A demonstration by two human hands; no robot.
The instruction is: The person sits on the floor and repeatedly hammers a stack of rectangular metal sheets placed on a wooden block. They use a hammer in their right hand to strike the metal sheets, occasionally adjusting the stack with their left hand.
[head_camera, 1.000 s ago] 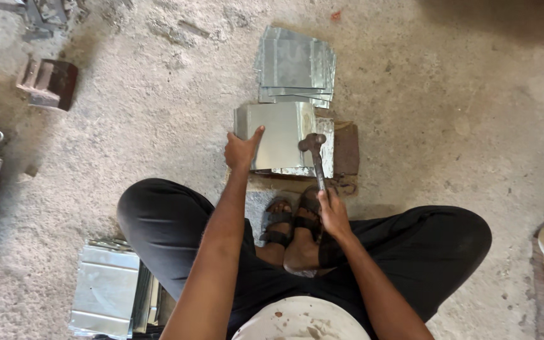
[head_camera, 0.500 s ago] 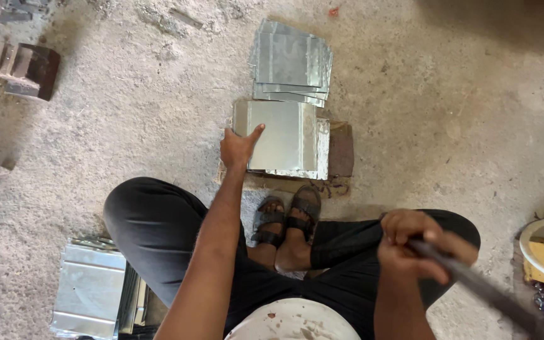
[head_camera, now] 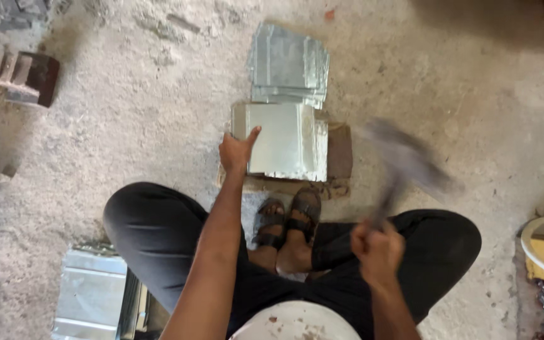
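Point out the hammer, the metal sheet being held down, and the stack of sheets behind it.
hammer (head_camera: 404,160): head view, blurred head.
metal sheet (head_camera: 288,141): head view, middle of its flat face.
stack of sheets (head_camera: 288,63): head view, top sheet's centre.

Black trousers (head_camera: 158,233), dark strapped sandals (head_camera: 288,217), white garment (head_camera: 297,321) at waist, forearms bare.

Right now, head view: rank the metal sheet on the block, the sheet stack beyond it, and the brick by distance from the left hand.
1. Metal sheet on the block: touched by the left hand.
2. Sheet stack: just beyond, farther up.
3. Brick: far off, upper left.
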